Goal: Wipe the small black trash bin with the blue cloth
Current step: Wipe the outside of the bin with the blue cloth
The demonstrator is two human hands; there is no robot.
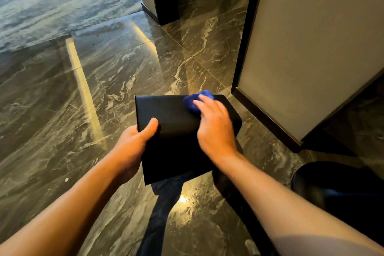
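Small matte black rectangular trash bin [178, 131] held above the glossy dark marble floor [104, 81], broad side up, long axis apparently running away from the person; left hand [133, 147] grips its near-left edge, thumb on top; right hand [214, 129], fingers [204, 102] slightly spread, presses the crumpled blue cloth [195, 101] near the far-right corner.

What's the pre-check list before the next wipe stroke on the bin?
1. Left hand grips the black bin at its left edge: ok.
2. Bin held off the marble floor: ok.
3. Blue cloth under the right hand, pressed on the bin's upper face: ok.
4. Cloth close to the far edge, may slip off: not ok.
5. Remaining faces wiped: cannot tell.
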